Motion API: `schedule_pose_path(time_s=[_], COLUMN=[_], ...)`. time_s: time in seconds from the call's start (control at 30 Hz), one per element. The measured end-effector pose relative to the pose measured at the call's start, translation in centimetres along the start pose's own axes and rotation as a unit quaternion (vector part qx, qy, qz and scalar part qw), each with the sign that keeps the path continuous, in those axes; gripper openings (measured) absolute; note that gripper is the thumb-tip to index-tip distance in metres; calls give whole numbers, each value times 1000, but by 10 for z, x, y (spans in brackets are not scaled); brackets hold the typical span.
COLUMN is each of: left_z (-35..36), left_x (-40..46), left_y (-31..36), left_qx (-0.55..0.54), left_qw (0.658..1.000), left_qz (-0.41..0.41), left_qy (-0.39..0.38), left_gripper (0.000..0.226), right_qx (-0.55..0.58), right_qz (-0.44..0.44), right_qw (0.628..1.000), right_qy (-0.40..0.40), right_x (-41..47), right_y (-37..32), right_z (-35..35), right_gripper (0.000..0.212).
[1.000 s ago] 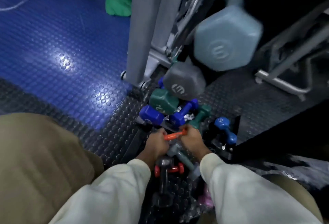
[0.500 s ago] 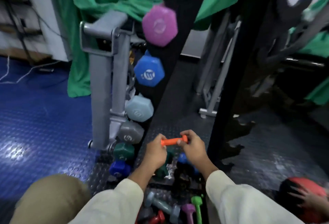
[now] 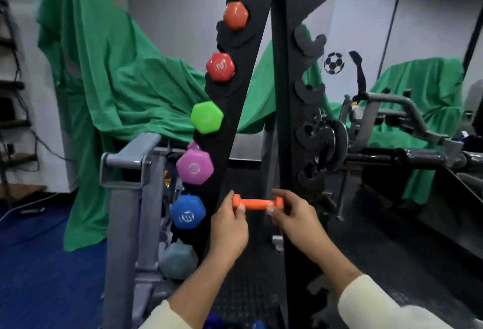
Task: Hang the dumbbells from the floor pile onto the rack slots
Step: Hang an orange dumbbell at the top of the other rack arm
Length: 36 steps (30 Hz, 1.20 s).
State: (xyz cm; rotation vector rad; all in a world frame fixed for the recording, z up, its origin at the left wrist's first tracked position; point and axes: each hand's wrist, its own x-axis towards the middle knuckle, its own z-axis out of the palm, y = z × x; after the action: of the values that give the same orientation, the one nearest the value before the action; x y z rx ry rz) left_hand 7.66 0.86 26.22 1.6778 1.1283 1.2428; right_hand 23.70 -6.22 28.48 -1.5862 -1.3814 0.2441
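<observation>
item: blue studded floor (image 3: pixel 39 263), far left; green cloth (image 3: pixel 117 80) draped behind; grey frame (image 3: pixel 125 198) beside it.
item: rack (image 3: pixel 235 146), black, two uprights. left upright carries hung dumbbells top to bottom: orange (image 3: pixel 236 14), red (image 3: pixel 220 66), green (image 3: pixel 207 117), pink (image 3: pixel 194 167), blue (image 3: pixel 187 211), grey-blue (image 3: pixel 179 259). hooks (image 3: pixel 309 44) on the right upright show empty near the top; lower ones are tangled with a weight plate (image 3: pixel 337 143), hard to read.
item: left hand (image 3: pixel 228 226), fingers pinching the left end of a small orange dumbbell (image 3: pixel 257 204).
item: right hand (image 3: pixel 295 217), fingers pinching the right end. dumbbell held level in the air between the uprights, low, touching no slot.
step, judged: carry from pile to rack, placing not yet done. next move likely calls for raising the bar to a free pair of slots and seating its handle level.
item: dark studded matting (image 3: pixel 392 263) under the rack; pale wall with football sticker (image 3: pixel 333 63); bench machine (image 3: pixel 392 156), right.
</observation>
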Motion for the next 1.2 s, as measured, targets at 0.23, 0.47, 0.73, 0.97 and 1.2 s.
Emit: schedule_pose_path(time_s=[0.23,0.47,0.73,0.97,1.2], left_z=[-24,-40,-28,-10,2], left_x=[13,45,85,94,98], left_y=[113,203,268,303,294], left_qx=[14,-30,-108,-208,-143], left_qw=[986,965,948,927,896], left_qz=[157,251,286,301,397], left_qy=[47,68,87,83,137], left_gripper=[42,27,22,33,33], right_qx=[-11,92,137,133,42], right_qz=[-95,-171,-217,-256,-251], right_qw=[992,976,965,954,938], right_qy=[81,97,54,77,235], right_x=[30,60,61,59,78], right_y=[-80,-138,-183,-197,-195], right_z=[-73,-129,-174,-184,-181], right_gripper=[37,31,36,35,30])
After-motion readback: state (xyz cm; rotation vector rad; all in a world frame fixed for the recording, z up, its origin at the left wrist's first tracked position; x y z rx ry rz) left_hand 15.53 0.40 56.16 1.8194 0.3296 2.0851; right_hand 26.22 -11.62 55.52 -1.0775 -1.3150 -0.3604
